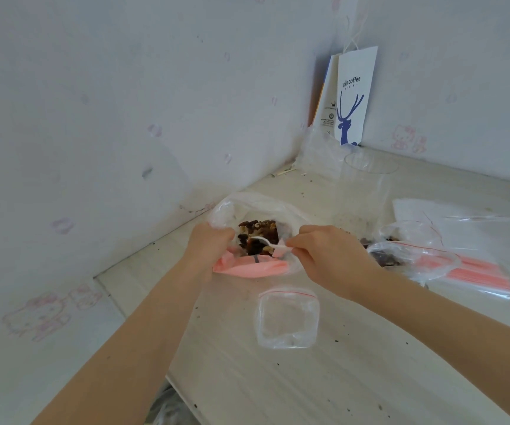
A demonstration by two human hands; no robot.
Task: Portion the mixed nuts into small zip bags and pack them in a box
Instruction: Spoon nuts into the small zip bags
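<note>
Where the mixed nuts (258, 231) lie, they fill the open mouth of a large clear bag (226, 210), which stands on the table (324, 388) at mid-depth, close to the left wall (124, 102). The bag's near edge is folded down, showing a pink band (247, 266). A white spoon (262, 240) lies with its bowl in the nuts and its handle pointing right.

Left hand (210, 243): fingers clenched round the left rim of the large bag, holding the mouth open. Right hand (327, 253): fingers curled, the fingertips pinching the end of the spoon handle at the bag's right rim. Whether they also catch the bag's edge cannot be told.

One small zip bag (289, 320) lies flat on the table just near of the large bag, between the two forearms. Its red zip strip is on the far side and almost nothing is in it.

To the right of the right hand lies a clear zip bag with dark contents (407, 256). Beyond it, further right, is a stack of flat bags with red strips (486, 271).

In the far corner a white paper coffee bag (355, 96) with a blue deer print leans upright against the wall, with loose clear plastic at its foot. Dark crumbs are scattered over the pale table top. The wall carries a faint pink cartoon pattern.
</note>
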